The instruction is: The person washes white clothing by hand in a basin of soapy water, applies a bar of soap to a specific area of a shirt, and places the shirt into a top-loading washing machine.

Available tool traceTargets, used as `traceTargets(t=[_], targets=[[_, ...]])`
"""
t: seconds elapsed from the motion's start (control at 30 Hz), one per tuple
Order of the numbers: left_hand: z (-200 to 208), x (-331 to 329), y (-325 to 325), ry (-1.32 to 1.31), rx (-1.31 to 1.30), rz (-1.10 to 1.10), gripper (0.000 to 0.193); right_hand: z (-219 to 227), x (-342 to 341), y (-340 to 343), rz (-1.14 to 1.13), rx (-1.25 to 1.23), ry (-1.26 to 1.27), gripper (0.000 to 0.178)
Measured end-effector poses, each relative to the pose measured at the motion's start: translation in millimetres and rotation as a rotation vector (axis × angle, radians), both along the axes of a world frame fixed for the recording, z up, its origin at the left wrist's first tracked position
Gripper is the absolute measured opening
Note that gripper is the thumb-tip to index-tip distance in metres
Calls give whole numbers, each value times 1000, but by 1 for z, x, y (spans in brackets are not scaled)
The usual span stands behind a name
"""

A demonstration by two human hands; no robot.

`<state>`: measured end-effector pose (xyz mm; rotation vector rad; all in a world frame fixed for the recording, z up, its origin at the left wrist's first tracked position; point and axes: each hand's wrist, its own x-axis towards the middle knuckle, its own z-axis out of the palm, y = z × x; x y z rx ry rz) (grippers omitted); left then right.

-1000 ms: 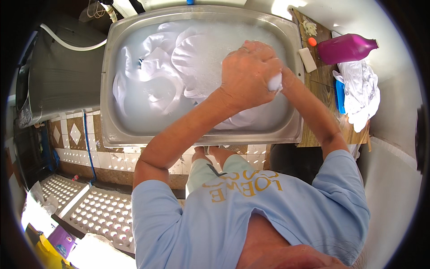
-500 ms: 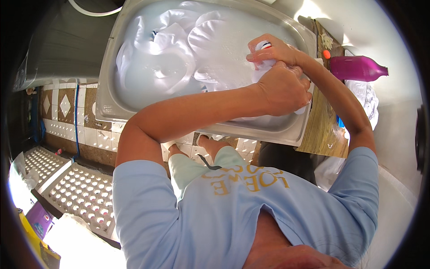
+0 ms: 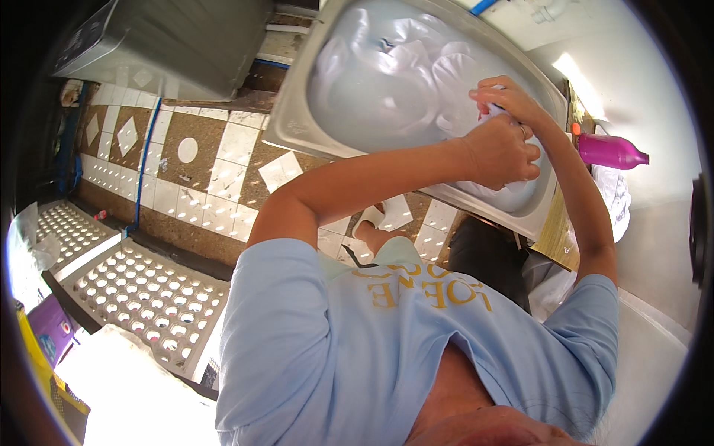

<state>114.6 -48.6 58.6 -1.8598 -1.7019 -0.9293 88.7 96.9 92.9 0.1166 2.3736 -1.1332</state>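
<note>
A steel sink basin (image 3: 294,123) holds cloudy water with white cloth (image 3: 405,56) lying soaked in it, partly under the surface. Over the right side of the basin, my left hand (image 3: 502,152) is closed in a fist around a bunch of wet white fabric. Just beyond it, my right hand (image 3: 513,102) grips the same fabric, its fingers bent over the part between the two hands. The knuckles touch or nearly touch. Most of the gripped fabric is hidden by my fingers.
A magenta bottle (image 3: 613,151) lies on its side right of the basin, by a wooden board (image 3: 558,230). A large grey bin (image 3: 171,52) stands at the far left. Perforated pale panels (image 3: 149,305) and a blue hose (image 3: 146,160) are at the lower left, over patterned floor tiles.
The view has swung, so the basin appears farther right and tilted, and more floor shows at left. Both hands still grip the fabric together, my left fist slightly turned.
</note>
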Motion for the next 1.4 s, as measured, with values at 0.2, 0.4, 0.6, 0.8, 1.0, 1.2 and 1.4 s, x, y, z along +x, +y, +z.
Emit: traceTargets(t=[0.2,0.4,0.6,0.8,1.0,1.2,1.4], targets=[[33,-69,-239,-749,613,355,17,65,-37,-162,-161,-788,147,33],[35,-79,-449,-1399,965,584,33,19,-73,-361,61,-725,322,39],[29,-30,-575,-1726,765,615,67,13,-107,-490,168,-482,771,38],[-8,-33,-656,-1173,429,1250,65,26,-127,-551,428,-506,827,27],[26,-78,-715,-896,559,1389,61,-4,-151,-576,579,-429,618,29],[61,-119,-752,-754,707,1498,58,-1,-199,-616,642,-960,234,32],[77,-165,-737,-419,724,1141,54,-37,-222,-720,712,-954,24,61]])
